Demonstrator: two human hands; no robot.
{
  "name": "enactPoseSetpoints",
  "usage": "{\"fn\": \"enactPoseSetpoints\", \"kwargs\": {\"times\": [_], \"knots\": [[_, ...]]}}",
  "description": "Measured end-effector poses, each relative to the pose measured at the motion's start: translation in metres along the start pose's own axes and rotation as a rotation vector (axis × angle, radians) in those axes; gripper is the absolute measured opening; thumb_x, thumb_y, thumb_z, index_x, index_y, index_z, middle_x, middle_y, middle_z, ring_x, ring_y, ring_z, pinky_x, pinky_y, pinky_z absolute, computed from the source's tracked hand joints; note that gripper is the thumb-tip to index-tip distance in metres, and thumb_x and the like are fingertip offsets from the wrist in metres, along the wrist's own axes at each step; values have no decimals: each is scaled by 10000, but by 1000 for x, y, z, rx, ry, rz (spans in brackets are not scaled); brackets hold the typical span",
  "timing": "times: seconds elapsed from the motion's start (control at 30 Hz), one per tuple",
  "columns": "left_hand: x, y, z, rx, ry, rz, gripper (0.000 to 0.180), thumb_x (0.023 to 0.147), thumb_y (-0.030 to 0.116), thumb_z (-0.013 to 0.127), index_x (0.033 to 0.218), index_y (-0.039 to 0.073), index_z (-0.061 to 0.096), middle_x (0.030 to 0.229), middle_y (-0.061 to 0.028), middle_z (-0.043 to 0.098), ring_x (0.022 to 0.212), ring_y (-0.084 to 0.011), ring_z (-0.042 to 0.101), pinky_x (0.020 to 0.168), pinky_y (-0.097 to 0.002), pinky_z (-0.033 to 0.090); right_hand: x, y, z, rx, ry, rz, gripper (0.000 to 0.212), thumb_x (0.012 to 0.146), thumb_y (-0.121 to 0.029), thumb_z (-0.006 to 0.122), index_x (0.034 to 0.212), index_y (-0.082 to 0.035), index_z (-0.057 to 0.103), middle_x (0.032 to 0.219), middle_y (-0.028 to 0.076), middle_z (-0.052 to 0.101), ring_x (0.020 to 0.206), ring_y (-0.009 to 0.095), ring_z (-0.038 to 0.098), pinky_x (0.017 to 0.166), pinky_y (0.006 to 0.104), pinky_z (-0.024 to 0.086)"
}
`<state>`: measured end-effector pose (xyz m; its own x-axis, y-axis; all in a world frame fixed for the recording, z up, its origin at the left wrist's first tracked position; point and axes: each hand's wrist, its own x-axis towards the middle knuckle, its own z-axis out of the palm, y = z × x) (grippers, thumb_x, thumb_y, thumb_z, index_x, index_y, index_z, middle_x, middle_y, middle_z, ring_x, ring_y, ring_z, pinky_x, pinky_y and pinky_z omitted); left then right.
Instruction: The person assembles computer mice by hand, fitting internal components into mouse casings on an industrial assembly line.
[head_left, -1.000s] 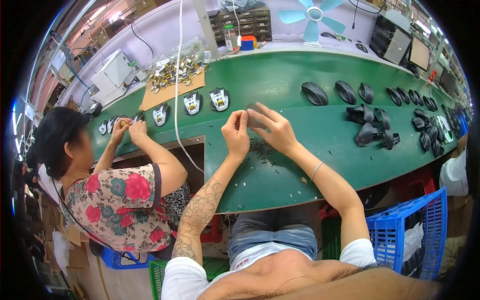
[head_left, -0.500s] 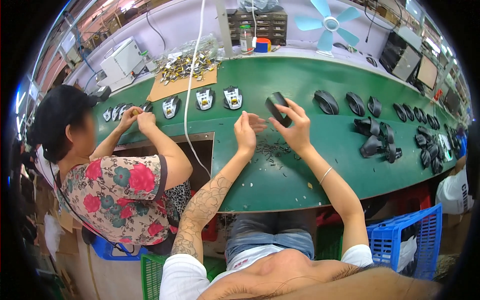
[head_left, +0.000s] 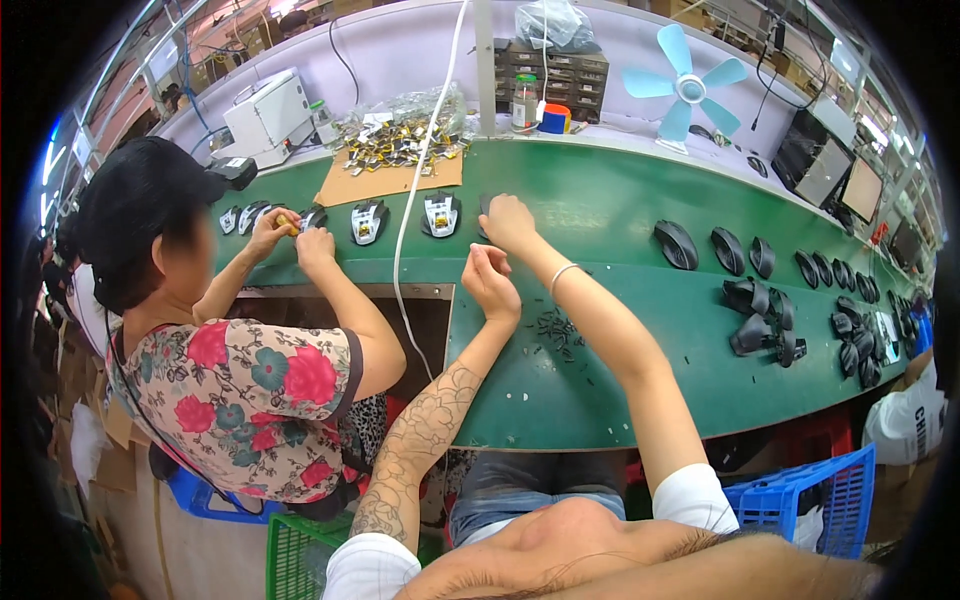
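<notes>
My right hand [head_left: 511, 222] reaches across to the right end of a row of part-built computer mice. Its fingers are bent over a dark mouse [head_left: 486, 204], which they mostly hide. My left hand [head_left: 494, 284] hovers just nearer over the table, palm turned inward, its fingers loosely curled, with nothing visible in them. Left of my right hand sit a white-and-black open mouse [head_left: 441, 214] and another open mouse [head_left: 369, 222]. Small black scraps [head_left: 556, 332] lie on the green table [head_left: 620, 395] beneath my right forearm.
A co-worker [head_left: 262, 365] handles a mouse at the left. A white cable [head_left: 407, 225] hangs before the row. Small yellow-and-white parts [head_left: 400, 142] pile on cardboard [head_left: 385, 188]. Black mouse shells [head_left: 676, 245] stand at right, near loose black pieces [head_left: 752, 335]. A fan [head_left: 690, 88] stands behind.
My right hand has moved left and away from me, from above the scraps to the row's end, carrying a black mouse shell. My left hand's fingers have curled in. The view has shifted.
</notes>
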<state>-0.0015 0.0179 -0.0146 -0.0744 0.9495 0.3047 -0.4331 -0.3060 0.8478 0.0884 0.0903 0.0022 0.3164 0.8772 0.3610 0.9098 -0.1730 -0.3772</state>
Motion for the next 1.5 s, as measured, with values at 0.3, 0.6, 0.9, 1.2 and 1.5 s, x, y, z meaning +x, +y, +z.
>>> {"fn": "enactPoseSetpoints", "kwargs": {"times": [0.3, 0.6, 0.9, 1.2, 1.5], "knots": [[6, 8, -4, -57, -47, -24, 477, 969, 351, 295, 657, 43, 481, 532, 0, 440, 461, -66, 388, 430, -205, 284, 15, -2, 39, -149, -87, 289, 700, 823, -364, 579, 1302, 71, 314, 1174, 304, 462, 1001, 407, 546, 788, 424, 505], [10, -3, -1, -98, -44, -69, 441, 967, 338, 310, 687, 46, 485, 561, -2, 455, 474, -68, 397, 437, -207, 304, 6, 4, 31, -167, -96, 257, 751, 780, -367, 634, 1321, 25, 292, 1240, 272, 405, 1080, 409, 482, 834, 429, 483], [12, -23, -4, 51, 4, -161, 367, 850, 381, 561, 989, 50, 487, 913, -21, 519, 833, -99, 498, 638, -232, 418, -63, 36, -24, 278, 242, -35, 616, 778, -236, 623, 1274, 22, 365, 1257, 224, 433, 1093, 376, 478, 916, 428, 405], [-16, 19, 11, -180, -571, -400, 326, 735, 52, 718, 983, 6, 512, 954, -70, 605, 873, -121, 582, 754, -256, 484, -153, 61, -102, 486, 262, -249, 616, 792, -198, 658, 1310, -29, 372, 1256, 184, 470, 1143, 288, 483, 945, 374, 396], [-35, 15, 18, -156, -596, -331, 378, 714, 24, 733, 1009, 9, 498, 961, -62, 600, 872, -128, 578, 790, -259, 473, -151, 116, -97, 1523, -118, 204, 408, 891, -208, 553, 1195, 57, 489, 1110, 109, 581, 995, 181, 571, 897, 355, 461]]}}
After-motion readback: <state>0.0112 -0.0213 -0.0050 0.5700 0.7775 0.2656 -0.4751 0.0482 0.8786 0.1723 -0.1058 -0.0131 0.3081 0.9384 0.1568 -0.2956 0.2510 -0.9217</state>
